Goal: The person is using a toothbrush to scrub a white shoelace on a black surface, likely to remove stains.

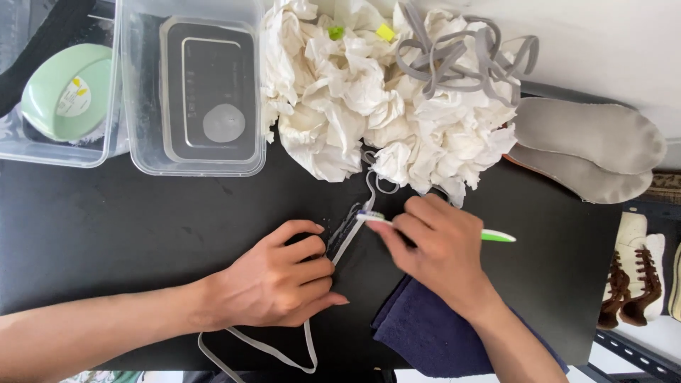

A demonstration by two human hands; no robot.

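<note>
Left hand (280, 284) pins the grey shoelace (347, 237) flat; right hand (440, 245) grips a toothbrush (496, 236) over it.

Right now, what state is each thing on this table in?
Shoelace: flat, pinned by left hand.
Toothbrush: held by right hand, head on the lace.
Paper wads: crumpled.
Grey laces: tangled.
Insoles: stacked.
Tub: open.
Blue cloth: folded.
</note>
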